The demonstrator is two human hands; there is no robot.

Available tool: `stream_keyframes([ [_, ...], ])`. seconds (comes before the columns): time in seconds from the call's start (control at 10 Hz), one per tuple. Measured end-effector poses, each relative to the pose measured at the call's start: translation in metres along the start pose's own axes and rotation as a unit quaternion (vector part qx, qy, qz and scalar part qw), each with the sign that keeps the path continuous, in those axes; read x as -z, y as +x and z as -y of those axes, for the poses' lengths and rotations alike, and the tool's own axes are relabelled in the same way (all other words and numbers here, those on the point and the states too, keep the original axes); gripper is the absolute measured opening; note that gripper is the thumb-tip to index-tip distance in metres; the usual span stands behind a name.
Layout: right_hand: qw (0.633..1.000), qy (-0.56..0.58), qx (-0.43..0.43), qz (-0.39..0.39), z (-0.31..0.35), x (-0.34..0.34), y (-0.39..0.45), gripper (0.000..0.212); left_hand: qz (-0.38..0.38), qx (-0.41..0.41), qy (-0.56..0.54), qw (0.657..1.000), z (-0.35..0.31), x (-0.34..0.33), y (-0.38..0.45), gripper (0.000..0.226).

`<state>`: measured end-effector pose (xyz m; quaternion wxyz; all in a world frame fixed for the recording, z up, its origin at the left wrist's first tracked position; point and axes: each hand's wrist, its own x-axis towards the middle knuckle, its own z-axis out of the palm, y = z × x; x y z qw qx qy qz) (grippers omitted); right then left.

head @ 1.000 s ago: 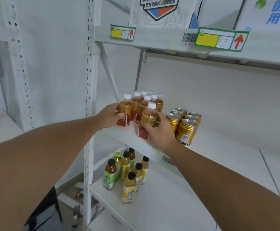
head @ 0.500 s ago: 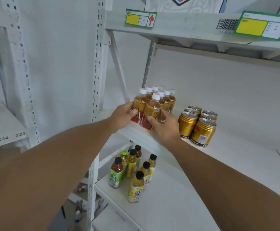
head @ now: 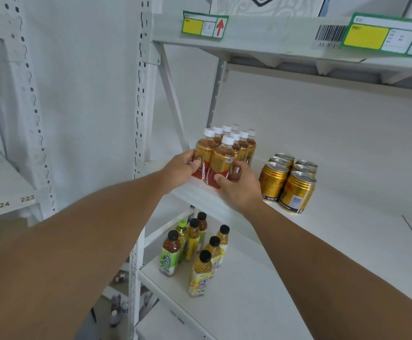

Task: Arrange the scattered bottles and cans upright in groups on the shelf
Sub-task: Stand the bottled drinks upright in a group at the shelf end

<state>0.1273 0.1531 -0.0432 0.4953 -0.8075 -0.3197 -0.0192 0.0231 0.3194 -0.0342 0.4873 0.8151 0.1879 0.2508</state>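
Two hands square up a cluster of white-capped amber tea bottles on the white metal shelf.

I see my left hand pressed against the near-left bottle and my right hand wrapped around the nearest one; all stand upright at the shelf's left end. Five gold cans sit upright just right of them. Black-capped yellow and green bottles stand on the shelf below.
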Motion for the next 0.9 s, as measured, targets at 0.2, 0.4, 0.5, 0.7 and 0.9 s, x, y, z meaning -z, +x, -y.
stream_keyframes([
  [0.2, 1.000, -0.020, -0.003, -0.002, 0.001, -0.001, -0.001, 0.068, 0.005, 0.008, 0.006, 1.000, -0.001, 0.000, 0.000, 0.035],
  [0.4, 0.998, -0.058, 0.000, -0.017, 0.003, -0.001, -0.003, 0.065, 0.025, 0.021, -0.050, 0.998, 0.001, 0.003, 0.004, 0.061],
  [0.5, 0.998, -0.050, 0.024, -0.035, 0.007, 0.000, -0.008, 0.069, 0.003, 0.038, -0.111, 0.993, 0.002, 0.006, 0.002, 0.082],
  [0.7, 0.986, -0.081, 0.121, -0.076, 0.007, 0.017, -0.034, 0.068, -0.050, -0.036, 0.001, 0.998, 0.019, 0.002, -0.012, 0.076],
  [0.9, 0.948, -0.242, 0.202, 0.050, 0.009, 0.063, -0.065, 0.087, -0.086, -0.126, 0.142, 0.978, -0.006, -0.004, -0.056, 0.058],
])
